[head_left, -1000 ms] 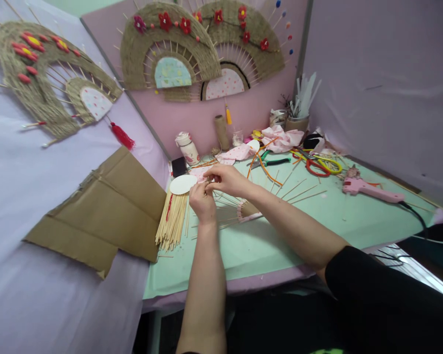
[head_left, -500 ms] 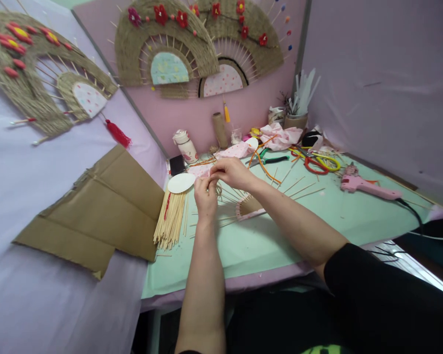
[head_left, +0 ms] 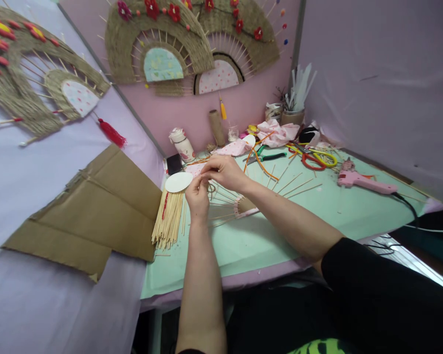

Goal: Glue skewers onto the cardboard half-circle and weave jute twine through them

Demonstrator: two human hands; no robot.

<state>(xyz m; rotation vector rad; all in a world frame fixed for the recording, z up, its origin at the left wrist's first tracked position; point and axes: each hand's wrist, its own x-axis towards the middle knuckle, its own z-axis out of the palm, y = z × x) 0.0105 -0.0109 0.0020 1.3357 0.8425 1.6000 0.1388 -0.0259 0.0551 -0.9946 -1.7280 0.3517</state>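
My left hand (head_left: pixel 198 196) and my right hand (head_left: pixel 225 172) meet above the green table, fingertips pinched together. A loop of brown twine (head_left: pixel 211 188) hangs beside them, and it seems to run into their fingers; its end is hidden. Just right of and below the hands lies a half-round fan base (head_left: pixel 245 206) with a pink edge, thin sticks fanning out from it. To the left, a white oval piece (head_left: pixel 179 182) rests on the top of a bundle of thin wooden sticks (head_left: pixel 169 221).
Cardboard (head_left: pixel 84 211) leans at the left. Behind are a bottle (head_left: pixel 182 146), a tube (head_left: pixel 216 128), pliers (head_left: pixel 274 157) and pink cloth (head_left: pixel 278 132). Scissors (head_left: pixel 313 162) and a pink glue gun (head_left: pixel 367 183) with a cable lie right. Finished fans (head_left: pixel 158 44) hang on the wall.
Both hands have shifted slightly left in the view, still pinched together. The whole scene has also moved a little left and up, as the camera turned.
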